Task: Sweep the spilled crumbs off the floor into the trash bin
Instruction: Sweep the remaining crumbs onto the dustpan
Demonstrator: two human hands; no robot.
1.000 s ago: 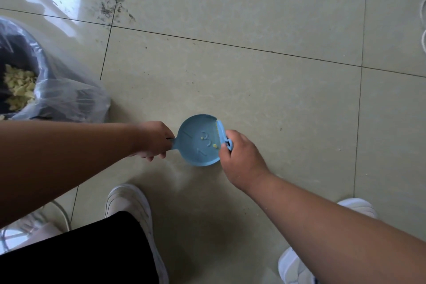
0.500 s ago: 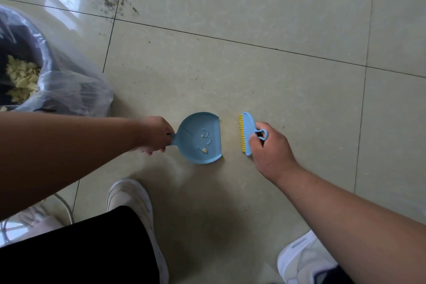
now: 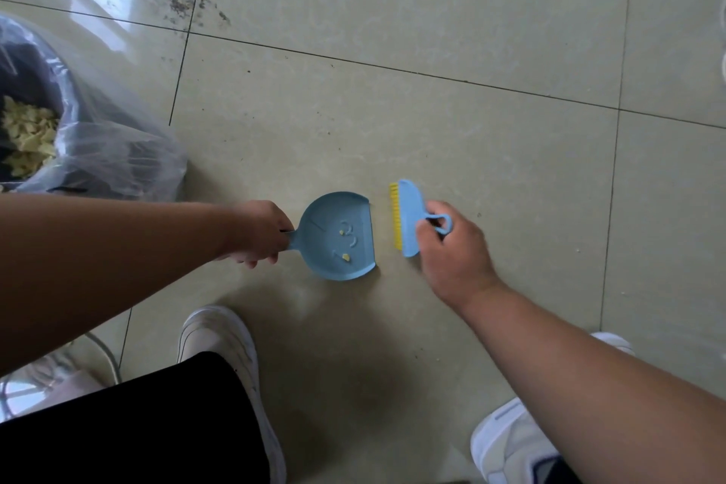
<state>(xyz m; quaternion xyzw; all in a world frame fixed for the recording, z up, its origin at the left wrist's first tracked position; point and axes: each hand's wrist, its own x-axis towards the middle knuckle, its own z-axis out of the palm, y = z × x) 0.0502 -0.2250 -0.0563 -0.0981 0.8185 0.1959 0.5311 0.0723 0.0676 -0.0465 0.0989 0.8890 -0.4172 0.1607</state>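
No legible text, label or brand appeared; raised marks moulded inside the blue dustpan (image 3: 338, 236) could not be read.

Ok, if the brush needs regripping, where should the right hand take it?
By the loop handle on the back of the brush, coming from the right. The yellow bristles face left toward the dustpan, so that side should stay free.

The dustpan (image 3: 338, 236) is light blue, with pale yellow crumbs (image 3: 345, 257) in it. The brush (image 3: 408, 217) is the same blue with yellow bristles. The floor (image 3: 451, 137) is beige tile with dark grout lines. The shoes (image 3: 220, 338) are white, the trousers (image 3: 129, 428) black.
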